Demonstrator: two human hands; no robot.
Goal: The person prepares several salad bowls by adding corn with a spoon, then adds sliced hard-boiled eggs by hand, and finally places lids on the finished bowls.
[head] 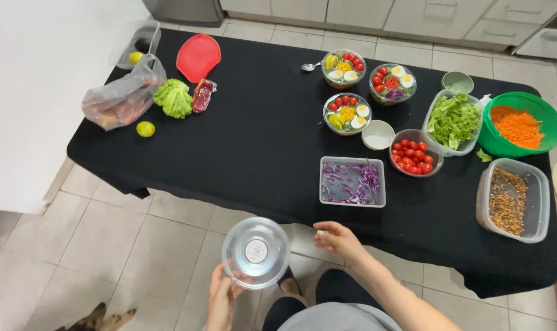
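Observation:
My left hand (222, 299) holds a clear round plastic bowl (255, 252) below the near edge of the black table (254, 135). The bowl looks empty. My right hand (338, 239) hovers to the right of the bowl, near the table edge, fingers loosely curled, holding nothing that I can see. The nearest thing on the table is a rectangular tub of shredded purple cabbage (352, 181).
Three filled salad bowls (347, 113) stand at the back with a spoon (310, 66). Tubs hold cherry tomatoes (414, 154), lettuce (453, 119), grated carrot (522, 125) and grains (511, 199). A small white bowl (377, 134), red lid (198, 56), loose lettuce (173, 98) and plastic bag (122, 98) lie left.

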